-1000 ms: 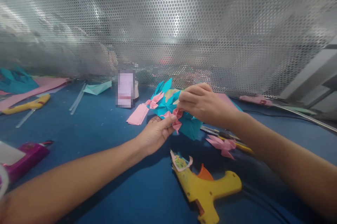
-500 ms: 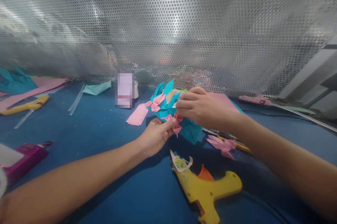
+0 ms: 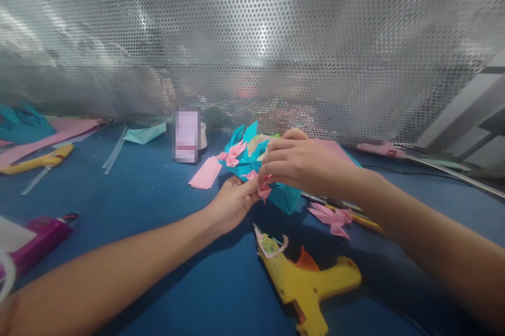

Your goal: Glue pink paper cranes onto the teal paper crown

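Note:
Between my hands is a folded blue paper model (image 3: 286, 197) with pointed blue flaps and pink folded-paper pieces on it. My left hand (image 3: 233, 200) grips it from below on the left, thumb on top by a small pink paper flower (image 3: 263, 191). Curled over that same pink flower from the right is my right hand (image 3: 292, 160), fingertips closed on or against it; the fingers hide part of it. Another pink paper flower (image 3: 232, 154) sits on the model's left side. Below the hands, a yellow glue gun (image 3: 300, 283) lies on its side.
A pink folded piece (image 3: 333, 217) lies right of the model, by some pencil-like sticks. Pink paper strips (image 3: 205, 173) and a blurred phone-like object (image 3: 187, 133) stand left. Further left are a yellow cutter (image 3: 37, 160), clear glue sticks (image 3: 115, 149) and a purple device (image 3: 41, 238). A perforated metal panel (image 3: 236, 36) closes the back.
My right fingers have shifted slightly left and down, further over the pink flower beside my left thumb. My left hand and the model have barely moved.

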The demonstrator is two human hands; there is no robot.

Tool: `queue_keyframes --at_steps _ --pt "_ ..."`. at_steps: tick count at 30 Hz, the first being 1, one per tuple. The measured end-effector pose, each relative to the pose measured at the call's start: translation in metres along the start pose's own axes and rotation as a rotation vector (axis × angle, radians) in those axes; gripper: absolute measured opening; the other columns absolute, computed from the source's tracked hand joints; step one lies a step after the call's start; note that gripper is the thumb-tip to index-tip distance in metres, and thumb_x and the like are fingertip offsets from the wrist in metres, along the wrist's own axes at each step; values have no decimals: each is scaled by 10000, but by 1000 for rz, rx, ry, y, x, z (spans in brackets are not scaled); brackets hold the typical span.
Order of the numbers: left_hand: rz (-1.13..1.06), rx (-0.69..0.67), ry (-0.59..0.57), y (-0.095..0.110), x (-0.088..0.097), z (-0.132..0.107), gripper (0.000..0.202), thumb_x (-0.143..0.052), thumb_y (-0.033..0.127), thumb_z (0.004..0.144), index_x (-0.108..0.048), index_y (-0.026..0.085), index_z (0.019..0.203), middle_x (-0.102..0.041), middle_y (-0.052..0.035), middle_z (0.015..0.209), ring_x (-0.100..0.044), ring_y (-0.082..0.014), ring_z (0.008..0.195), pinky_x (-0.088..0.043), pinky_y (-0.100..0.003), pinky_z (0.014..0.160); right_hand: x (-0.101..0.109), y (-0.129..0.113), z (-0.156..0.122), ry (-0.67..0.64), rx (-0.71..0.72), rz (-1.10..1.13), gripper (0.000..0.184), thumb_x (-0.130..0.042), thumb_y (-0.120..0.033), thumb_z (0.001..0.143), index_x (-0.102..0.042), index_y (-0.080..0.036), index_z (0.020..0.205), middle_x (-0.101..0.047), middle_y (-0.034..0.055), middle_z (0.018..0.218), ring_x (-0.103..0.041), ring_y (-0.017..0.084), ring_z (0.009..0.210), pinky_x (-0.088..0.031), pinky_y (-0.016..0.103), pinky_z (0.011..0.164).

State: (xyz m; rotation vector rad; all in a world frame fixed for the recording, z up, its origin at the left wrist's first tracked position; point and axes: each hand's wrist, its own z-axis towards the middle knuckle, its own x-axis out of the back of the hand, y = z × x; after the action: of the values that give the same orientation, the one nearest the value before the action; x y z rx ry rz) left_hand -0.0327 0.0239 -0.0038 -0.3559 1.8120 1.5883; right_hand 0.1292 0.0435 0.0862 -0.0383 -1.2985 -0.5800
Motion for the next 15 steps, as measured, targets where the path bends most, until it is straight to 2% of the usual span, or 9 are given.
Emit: queue_keyframes --at_steps 3,9,15 --pt "-9 -19 -37 0 0 -1 81 -726 182 697 -679 116 695 -713 -33 801 -645 -111 750 -496 -235 745 0 -5 3 -36 -17 -4 181 -523 -238 894 -659 -202 780 -683 -3 797 -530 164 839 -255 315 739" --pt "19 -23 -42 1 -1 -2 68 -710 162 714 -683 100 721 -702 -36 754 -635 -102 708 -494 -231 739 -6 -8 4 -32 -53 -26 192 -517 -143 867 -668 -198 762 -673 12 745 -525 180 841 -269 315 757" --pt "-4 -7 -39 3 -1 -2 63 -718 140 698 -682 99 729 -706 -39 776 -642 -106 727 -493 -238 767 -9 -9 5 -26 -48 -18 200 -522 -134 865 -669 -187 741 -670 18 732 -524 176 824 -288 316 744"
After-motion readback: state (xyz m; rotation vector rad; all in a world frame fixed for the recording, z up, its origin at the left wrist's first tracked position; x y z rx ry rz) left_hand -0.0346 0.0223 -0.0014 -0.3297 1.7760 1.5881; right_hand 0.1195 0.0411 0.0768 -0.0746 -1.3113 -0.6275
